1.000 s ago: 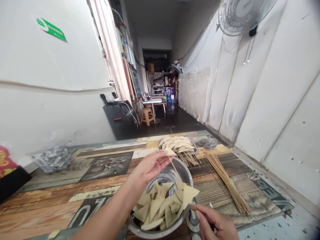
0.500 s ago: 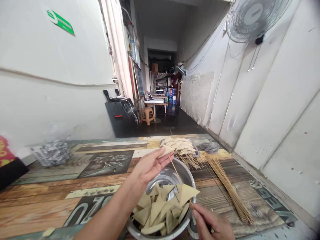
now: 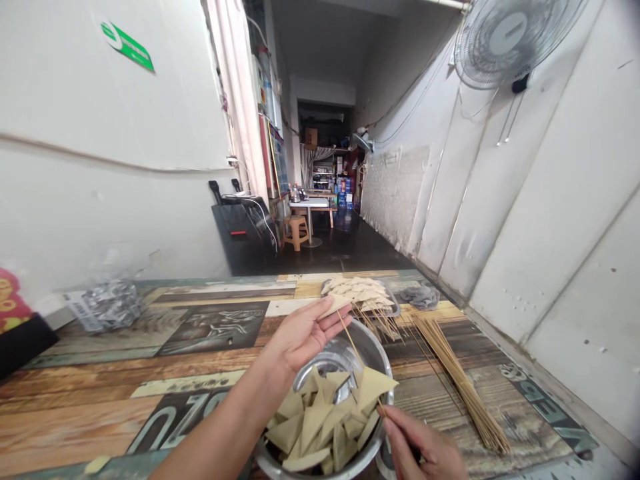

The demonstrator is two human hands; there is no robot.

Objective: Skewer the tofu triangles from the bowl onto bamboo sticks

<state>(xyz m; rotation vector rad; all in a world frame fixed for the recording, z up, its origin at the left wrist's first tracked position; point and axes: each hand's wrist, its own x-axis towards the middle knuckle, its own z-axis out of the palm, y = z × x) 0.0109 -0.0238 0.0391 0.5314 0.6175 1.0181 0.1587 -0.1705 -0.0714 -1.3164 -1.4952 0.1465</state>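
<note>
Pale yellow, the lower triangle [image 3: 376, 385] appears threaded on a thin skewer [image 3: 355, 343] above the right side of the metal bowl [image 3: 389, 363]. Compared with one second earlier, the right hand [image 3: 420, 440] is closer in: its fingertips overlap the bowl's rim instead of sitting just outside it. Threading therefore appears in progress, with only a minor adjustment. The lower triangle is thin and flat, one sharp corner pointing right. Right thumb and forefinger pinch the skewer's near end. Above the bowl's far rim, the left hand [image 3: 310, 330] clamps the upper triangle [image 3: 338, 303] between thumb and fingers. Loose triangles [image 3: 313, 423] fill the bowl's near half; skewered pieces [image 3: 359, 290] lie beyond it. Spare skewers [image 3: 465, 387] lie to its right.
</note>
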